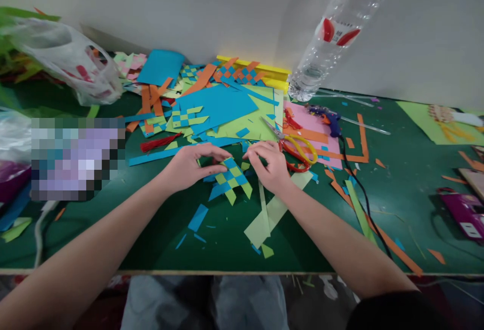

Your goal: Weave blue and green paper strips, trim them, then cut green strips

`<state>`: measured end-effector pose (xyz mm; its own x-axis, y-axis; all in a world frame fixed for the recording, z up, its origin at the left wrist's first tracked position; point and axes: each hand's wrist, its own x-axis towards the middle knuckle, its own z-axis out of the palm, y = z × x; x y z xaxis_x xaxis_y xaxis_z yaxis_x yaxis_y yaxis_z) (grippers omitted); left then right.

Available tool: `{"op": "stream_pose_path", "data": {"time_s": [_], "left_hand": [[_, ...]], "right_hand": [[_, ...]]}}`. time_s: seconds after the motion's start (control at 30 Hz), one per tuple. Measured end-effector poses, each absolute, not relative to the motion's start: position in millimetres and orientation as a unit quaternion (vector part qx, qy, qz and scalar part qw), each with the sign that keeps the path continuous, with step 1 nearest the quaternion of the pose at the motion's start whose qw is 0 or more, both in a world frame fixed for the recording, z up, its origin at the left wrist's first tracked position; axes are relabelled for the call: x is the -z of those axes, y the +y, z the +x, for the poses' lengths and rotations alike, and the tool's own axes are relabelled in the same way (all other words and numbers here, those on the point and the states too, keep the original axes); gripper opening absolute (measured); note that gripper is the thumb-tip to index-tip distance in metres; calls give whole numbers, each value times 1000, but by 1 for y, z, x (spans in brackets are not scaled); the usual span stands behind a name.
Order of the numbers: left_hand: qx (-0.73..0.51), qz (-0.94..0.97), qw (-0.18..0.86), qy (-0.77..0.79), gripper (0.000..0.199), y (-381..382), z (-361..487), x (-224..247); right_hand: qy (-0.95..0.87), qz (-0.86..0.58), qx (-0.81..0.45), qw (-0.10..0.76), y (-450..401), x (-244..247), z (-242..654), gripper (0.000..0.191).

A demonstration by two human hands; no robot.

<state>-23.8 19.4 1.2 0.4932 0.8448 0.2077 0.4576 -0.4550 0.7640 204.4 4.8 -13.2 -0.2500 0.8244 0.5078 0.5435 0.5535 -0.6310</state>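
One woven paper piece [232, 179] in the left hand [200, 166]

Checked in blue and green, it's at the middle of the green worktop [227, 254], towards the near side. The left thumb and fingers are clamped on its far left corner. Just to its right is the right hand [270, 166], fingers curled; I can't tell whether they pinch anything. Scissors [300, 151] lie just beyond that hand, and a clear bottle [333, 43] stands far right.

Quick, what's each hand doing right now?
Left hand: holding the blue-and-green woven paper between thumb and fingers.
Right hand: fingers curled, beside the weave; whether it holds anything cannot be told.
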Motion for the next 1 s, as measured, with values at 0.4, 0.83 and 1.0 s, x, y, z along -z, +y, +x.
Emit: {"op": "stream_pose_path", "data": {"time_s": [0.4,0.83,1.0], "left_hand": [[-424,774,380,278,12,13,-29,-13],[-350,781,416,308,16,17,-28,-7],[-345,770,450,290,27,17,-25,-7]], "right_hand": [[-704,-366,-397,461,4,9,206,29],[-646,-360,-483,469,10,18,205,43],[-619,-354,-534,454,11,18,204,49]]}}
